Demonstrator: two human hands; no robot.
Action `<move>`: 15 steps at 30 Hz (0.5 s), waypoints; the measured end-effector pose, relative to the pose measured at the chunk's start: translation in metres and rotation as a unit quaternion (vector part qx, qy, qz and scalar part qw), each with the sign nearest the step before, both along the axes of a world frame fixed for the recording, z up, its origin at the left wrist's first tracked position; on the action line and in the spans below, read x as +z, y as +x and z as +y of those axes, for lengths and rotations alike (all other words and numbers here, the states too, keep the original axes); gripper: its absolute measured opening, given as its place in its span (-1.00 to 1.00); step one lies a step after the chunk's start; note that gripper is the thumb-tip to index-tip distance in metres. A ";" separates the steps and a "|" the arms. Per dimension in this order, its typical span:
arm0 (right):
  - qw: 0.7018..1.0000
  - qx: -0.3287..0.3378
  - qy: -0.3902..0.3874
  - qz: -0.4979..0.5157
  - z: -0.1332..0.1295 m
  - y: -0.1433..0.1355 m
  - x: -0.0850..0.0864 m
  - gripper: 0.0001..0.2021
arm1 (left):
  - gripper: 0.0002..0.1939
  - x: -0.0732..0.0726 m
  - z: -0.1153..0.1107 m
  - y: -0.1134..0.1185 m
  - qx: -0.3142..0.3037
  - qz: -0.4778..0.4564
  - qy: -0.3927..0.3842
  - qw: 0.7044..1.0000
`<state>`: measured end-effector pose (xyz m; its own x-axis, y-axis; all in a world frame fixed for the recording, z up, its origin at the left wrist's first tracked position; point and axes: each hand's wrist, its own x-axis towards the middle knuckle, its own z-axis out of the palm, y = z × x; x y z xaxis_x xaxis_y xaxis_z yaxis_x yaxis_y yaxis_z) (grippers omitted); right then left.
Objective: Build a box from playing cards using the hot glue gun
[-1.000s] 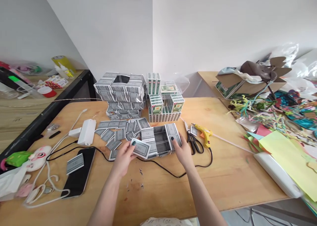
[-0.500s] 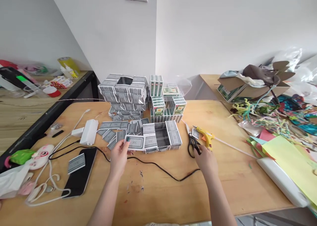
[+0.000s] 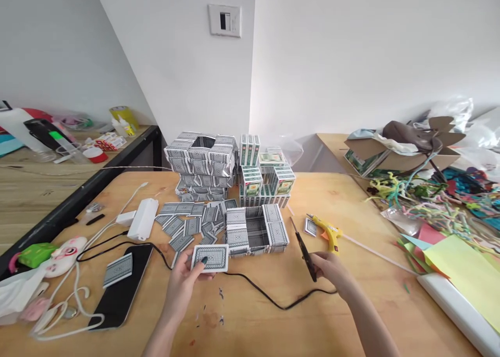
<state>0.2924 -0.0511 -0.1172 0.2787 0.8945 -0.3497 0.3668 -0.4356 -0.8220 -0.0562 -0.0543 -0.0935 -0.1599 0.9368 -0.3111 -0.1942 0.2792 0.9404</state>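
Observation:
Pinched in my left hand [image 3: 183, 276] is a playing card [image 3: 216, 256], its patterned grey back facing up. My right hand [image 3: 327, 269] grips a pair of black-handled scissors [image 3: 305, 255], raised off the table and turned edge-on, blades pointing away. Between my hands, a little farther off, stands an open box made of playing cards [image 3: 276, 229]. Loose playing cards [image 3: 192, 225] lie spread to its left. A yellow glue gun [image 3: 329, 233] rests beyond my right hand, beside a small card piece [image 3: 310, 226].
Behind the box rise a stacked card structure [image 3: 201, 164] and several green card packs [image 3: 265, 180]. At left lie a black phone [image 3: 124, 294], a white adapter [image 3: 143, 219] and cables. A black cord [image 3: 265, 295] crosses the front. Coloured paper [image 3: 461, 273] covers the right side.
My right hand has picked the scissors up from beside the glue gun and turned them on edge. My left hand has drawn the card nearer, away from the box. The view has tilted up.

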 end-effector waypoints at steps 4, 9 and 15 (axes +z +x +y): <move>0.980 0.018 -0.104 0.167 -0.007 -0.006 -0.002 -0.89 | -0.50 -0.002 0.000 0.002 0.006 0.020 -0.006 1.000; 0.936 -0.022 -0.077 0.342 -0.023 -0.024 -0.007 -0.80 | -0.44 -0.004 0.008 0.011 0.030 0.017 -0.004 0.999; 0.915 -0.070 0.004 0.397 -0.039 -0.041 -0.016 -0.66 | -0.63 -0.009 0.012 0.019 0.025 0.076 0.018 0.997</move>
<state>0.2518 -0.0900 -0.1336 0.0522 0.8725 -0.4858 -0.4062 -0.4259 -0.8085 -0.0370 -0.0419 -0.1026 -0.2500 0.9367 -0.2451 -0.0613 0.2373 0.9695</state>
